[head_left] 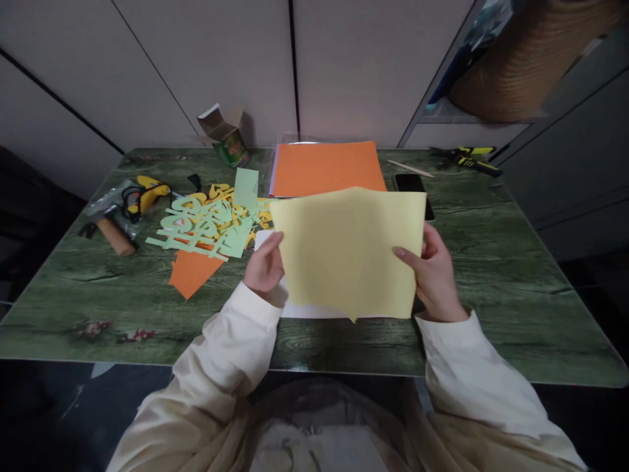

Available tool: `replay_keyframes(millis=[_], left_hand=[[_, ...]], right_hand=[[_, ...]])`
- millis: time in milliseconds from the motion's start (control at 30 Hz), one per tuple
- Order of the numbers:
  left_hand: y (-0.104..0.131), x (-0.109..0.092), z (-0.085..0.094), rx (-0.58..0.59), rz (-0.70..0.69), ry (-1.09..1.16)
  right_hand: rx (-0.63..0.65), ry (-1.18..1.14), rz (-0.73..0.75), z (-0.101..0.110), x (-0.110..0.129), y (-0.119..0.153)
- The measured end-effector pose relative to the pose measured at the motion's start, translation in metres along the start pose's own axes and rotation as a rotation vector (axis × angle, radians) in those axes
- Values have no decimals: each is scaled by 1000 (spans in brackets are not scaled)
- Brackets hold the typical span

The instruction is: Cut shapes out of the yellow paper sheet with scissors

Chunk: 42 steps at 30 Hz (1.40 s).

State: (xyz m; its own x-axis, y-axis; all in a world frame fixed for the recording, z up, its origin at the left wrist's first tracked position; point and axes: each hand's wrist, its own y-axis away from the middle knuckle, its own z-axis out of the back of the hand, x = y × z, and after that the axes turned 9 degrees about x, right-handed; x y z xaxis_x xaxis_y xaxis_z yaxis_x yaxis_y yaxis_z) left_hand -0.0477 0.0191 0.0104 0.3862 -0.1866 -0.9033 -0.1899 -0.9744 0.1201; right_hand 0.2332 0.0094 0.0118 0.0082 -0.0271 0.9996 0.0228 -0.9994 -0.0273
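Observation:
A yellow sheet of paper [351,252] is held up between my two hands over the table. My left hand [266,265] pinches its left edge, thumb in front. On the right edge, my right hand [436,270] grips it with the thumb on the face and the fingers behind. The sheet bows slightly and has a small point at its bottom edge. Beneath it shows part of a white sheet [314,311]. Left of my left hand lies a pile of green and yellow paper cutouts [211,219], with an orange paper piece [195,272] partly under it.
A stack topped by orange paper [329,167] lies at the back, beside an open small box [230,145]. A hammer [115,236] and a yellow-handled tool [150,192] lie left. A phone [410,183], a thin stick [410,168] and yellow-black pliers [466,157] lie right on the green table [515,282].

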Motion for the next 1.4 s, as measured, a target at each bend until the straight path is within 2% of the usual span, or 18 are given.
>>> replay_keyframes(millis=[100,167,233,400,533,633,733,800,867,933,1033,1133,1233,1267,1333,1367,1400], left_hand=[[3,11,-8,227,148,43],[6,17,-12,297,218,-3],[8,21,-15,307,245,-26],[7,26,-15,215,221,43],[3,28,-10,78,51,31],[2,26,-6,-3,-27,-51],[4,18,-5,-23,13,-103],[4,12,-4,-51,37,-160],[3,7,-1,-76,64,-237],[2,4,1,-94,71,-321],[-1,3,5,-178,-40,-530],[-3,3,8,-294,-179,-751],[-4,0,12,-310,-212,-772],[-5,-1,14,-306,-213,-752],[-5,-3,17,-302,-219,-720],[-5,-3,19,-307,-223,-718],[-6,-3,21,-316,-227,-729]], right_hand=[[-38,-17,41,0,-2,-1],[-35,-7,67,1,-2,-2],[-35,32,88,1,-2,-3],[-68,113,124,-1,-4,-3],[-42,80,80,1,-5,-3],[29,20,9,6,-4,-6],[157,-80,-123,13,-2,-8],[193,-105,-184,17,-2,-10],[105,-63,-138,19,-5,-11],[-56,23,-24,20,-8,-11],[-204,95,93,22,-10,-11],[-176,11,94,27,-9,-13],[-81,-33,46,31,-10,-27],[-38,67,26,32,-11,-35],[1,484,15,31,-14,-54],[98,732,-23,29,-16,-64],[137,816,-45,26,-18,-74]])
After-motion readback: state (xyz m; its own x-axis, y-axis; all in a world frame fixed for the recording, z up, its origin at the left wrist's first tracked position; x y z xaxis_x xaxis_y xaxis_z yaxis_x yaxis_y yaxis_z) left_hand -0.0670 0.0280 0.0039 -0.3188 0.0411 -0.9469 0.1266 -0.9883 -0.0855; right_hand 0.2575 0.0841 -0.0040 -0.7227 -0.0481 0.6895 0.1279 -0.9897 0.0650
